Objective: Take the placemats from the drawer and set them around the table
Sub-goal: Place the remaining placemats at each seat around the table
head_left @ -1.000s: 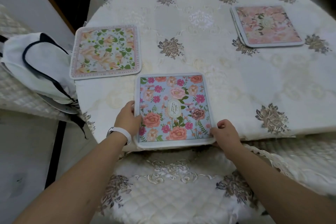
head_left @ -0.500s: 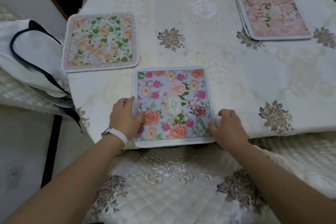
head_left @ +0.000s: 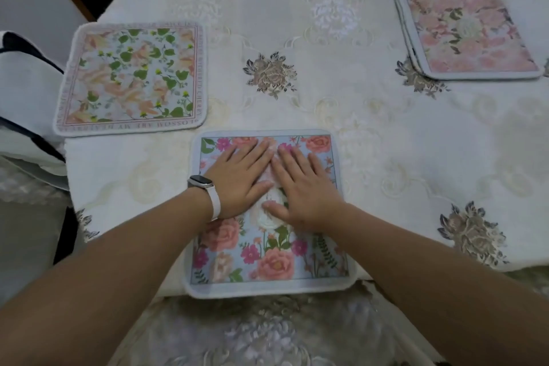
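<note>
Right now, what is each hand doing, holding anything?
Left hand: open, flat on the blue floral placemat, gripping nothing.
Right hand: open, flat on the same placemat, gripping nothing.

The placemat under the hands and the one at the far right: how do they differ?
The near placemat has bright pink and coral flowers on blue; the far right placemat is pale pink. The near one lies single under both flat hands; the far one tops a small stack. Both are squarish, rounded, pale-bordered.
</note>
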